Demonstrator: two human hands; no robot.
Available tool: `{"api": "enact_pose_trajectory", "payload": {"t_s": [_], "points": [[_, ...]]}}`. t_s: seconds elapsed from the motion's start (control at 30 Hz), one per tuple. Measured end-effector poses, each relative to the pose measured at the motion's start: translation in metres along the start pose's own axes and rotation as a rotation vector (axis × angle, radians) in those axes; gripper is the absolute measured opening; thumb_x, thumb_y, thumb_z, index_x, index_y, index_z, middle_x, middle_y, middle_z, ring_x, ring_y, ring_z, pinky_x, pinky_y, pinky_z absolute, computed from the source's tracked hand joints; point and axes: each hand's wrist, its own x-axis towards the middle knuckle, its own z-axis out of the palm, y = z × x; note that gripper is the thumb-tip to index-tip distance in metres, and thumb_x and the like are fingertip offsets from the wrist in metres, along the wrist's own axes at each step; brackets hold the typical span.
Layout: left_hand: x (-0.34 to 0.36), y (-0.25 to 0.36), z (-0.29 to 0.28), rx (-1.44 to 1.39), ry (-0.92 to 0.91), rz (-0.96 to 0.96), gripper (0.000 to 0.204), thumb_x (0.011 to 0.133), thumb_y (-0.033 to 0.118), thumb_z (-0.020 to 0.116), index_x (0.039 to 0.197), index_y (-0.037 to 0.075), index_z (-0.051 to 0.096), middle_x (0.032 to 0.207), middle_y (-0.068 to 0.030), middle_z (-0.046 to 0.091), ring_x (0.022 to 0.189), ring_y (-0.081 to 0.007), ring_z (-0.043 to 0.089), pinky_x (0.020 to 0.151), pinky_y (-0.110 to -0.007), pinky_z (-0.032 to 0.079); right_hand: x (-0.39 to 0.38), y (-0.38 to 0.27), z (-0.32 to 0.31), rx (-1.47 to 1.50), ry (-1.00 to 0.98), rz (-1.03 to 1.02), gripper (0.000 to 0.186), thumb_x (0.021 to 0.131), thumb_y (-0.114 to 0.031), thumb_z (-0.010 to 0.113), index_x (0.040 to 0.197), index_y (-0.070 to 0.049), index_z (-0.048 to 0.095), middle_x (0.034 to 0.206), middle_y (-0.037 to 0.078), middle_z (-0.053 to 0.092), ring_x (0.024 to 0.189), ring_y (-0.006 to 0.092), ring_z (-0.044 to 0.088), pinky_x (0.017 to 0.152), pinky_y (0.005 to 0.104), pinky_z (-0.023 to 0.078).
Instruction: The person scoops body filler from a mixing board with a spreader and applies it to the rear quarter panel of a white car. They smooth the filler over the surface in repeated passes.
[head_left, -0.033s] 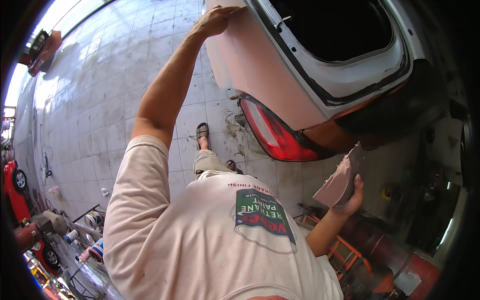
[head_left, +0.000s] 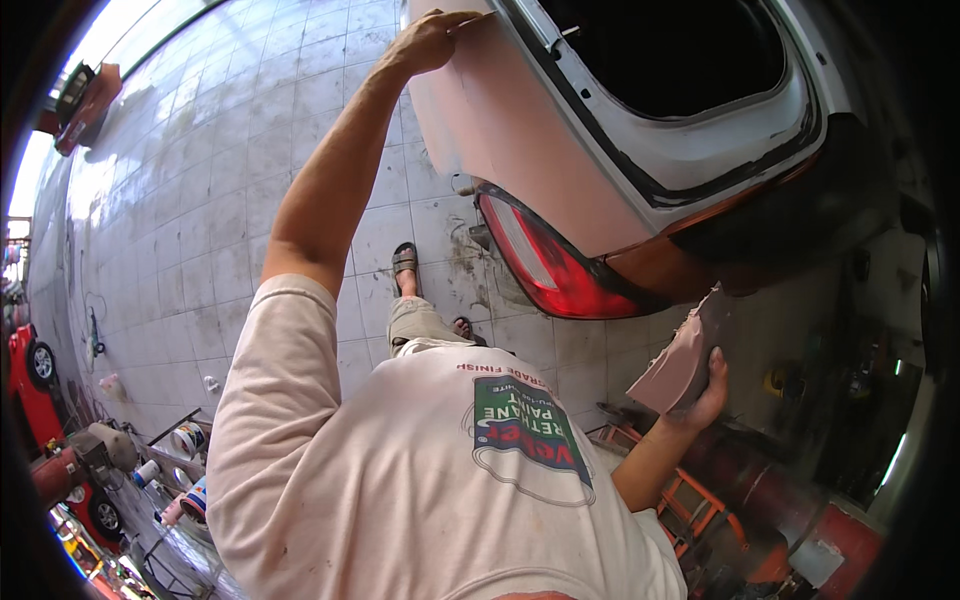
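Observation:
My left hand (head_left: 428, 42) reaches up to the rear quarter panel of a car (head_left: 500, 130), which is coated in pale pink filler. Its fingers pinch a thin flat spreader (head_left: 472, 20) laid against the top of the panel. My right hand (head_left: 708, 392) is low at the right, gripping a flat board (head_left: 685, 360) smeared with the same pink filler, tilted up on edge just below the car's corner. My torso in a light printed shirt fills the lower middle.
A red tail light (head_left: 540, 265) sits under the pink panel, beside the open boot (head_left: 680, 50). My sandalled foot (head_left: 405, 262) stands on the grey tiled floor (head_left: 200, 180). Cans and buckets (head_left: 185, 440) and a red vehicle (head_left: 35, 370) are lower left, an orange stand (head_left: 690, 500) lower right.

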Motion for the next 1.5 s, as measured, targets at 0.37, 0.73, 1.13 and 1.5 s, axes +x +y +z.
{"api": "enact_pose_trajectory", "payload": {"t_s": [0.37, 0.73, 1.13, 1.5], "points": [[-0.173, 0.164, 0.045, 0.224, -0.005, 0.081, 0.076, 0.089, -0.001, 0.068, 0.15, 0.045, 0.067, 0.143, -0.0012, 0.064, 0.119, -0.0355, 0.069, 0.091, -0.046, 0.066, 0.01, 0.009, -0.013, 0.089, -0.006, 0.088, 0.054, 0.109, -0.03, 0.057, 0.147, 0.008, 0.059, 0.132, 0.023, 0.073, 0.113, 0.0344, 0.075, 0.096, 0.0515, 0.062], [-0.299, 0.163, 0.077, -0.017, -0.233, 0.238, 0.082, 0.085, -0.006, 0.075, 0.155, 0.036, 0.065, 0.153, -0.0097, 0.061, 0.136, -0.0378, 0.062, 0.101, -0.048, 0.064, -0.009, 0.016, -0.03, 0.017, 0.037, -0.069, 0.052, 0.11, -0.03, 0.057, 0.147, 0.006, 0.06, 0.133, 0.021, 0.073, 0.111, 0.0341, 0.075, 0.096, 0.0494, 0.061], [-0.025, -0.049, -0.029, -0.105, 0.08, 0.219, 0.052, 0.106, 0.009, 0.067, 0.156, 0.024, 0.064, 0.144, -0.0127, 0.072, 0.134, -0.0335, 0.065, 0.115, -0.045, 0.054, -0.03, 0.05, 0.033, -0.018, 0.136, -0.219, 0.048, 0.112, -0.032, 0.057, 0.147, 0.001, 0.061, 0.131, 0.016, 0.074, 0.106, 0.0296, 0.075, 0.09, 0.0452, 0.063], [-0.065, -0.017, 0.01, -0.072, 0.03, 0.365, 0.059, 0.098, 0.005, 0.068, 0.149, 0.034, 0.07, 0.136, -0.0079, 0.072, 0.122, -0.0333, 0.071, 0.099, -0.045, 0.064, -0.038, 0.106, 0.071, -0.002, 0.309, -0.245, 0.055, 0.115, -0.036, 0.055, 0.157, 0.0, 0.052, 0.141, 0.016, 0.069, 0.115, 0.0295, 0.073, 0.095, 0.0465, 0.062]]}}
